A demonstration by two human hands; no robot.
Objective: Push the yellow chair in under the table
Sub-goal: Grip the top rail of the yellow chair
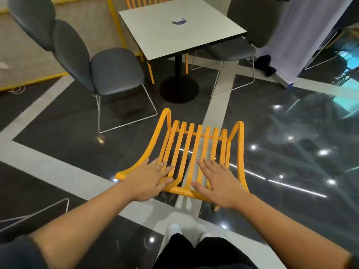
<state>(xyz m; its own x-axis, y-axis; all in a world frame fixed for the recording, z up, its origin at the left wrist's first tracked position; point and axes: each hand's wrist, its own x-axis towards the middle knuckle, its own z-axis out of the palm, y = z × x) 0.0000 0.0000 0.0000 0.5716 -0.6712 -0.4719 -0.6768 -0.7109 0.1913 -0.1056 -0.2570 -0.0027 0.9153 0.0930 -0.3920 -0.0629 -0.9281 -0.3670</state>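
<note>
The yellow slatted chair (pixel 194 144) stands on the dark floor directly in front of me, its backrest top rail nearest and its seat pointing toward the table. The square white table (pixel 204 33) on a black pedestal stands beyond it, a gap of floor between them. My left hand (pixel 149 181) lies flat with spread fingers over the left part of the backrest's top. My right hand (pixel 215 183) rests the same way on the right part. Neither hand is wrapped around the rail.
A grey padded chair (pixel 114 70) with wire legs stands left of the table, another grey chair (pixel 244 35) at its right. A second yellow chair (pixel 149 1) sits at the table's far side. A white banner stand (pixel 303 39) is at right. My feet (pixel 188 230) are below.
</note>
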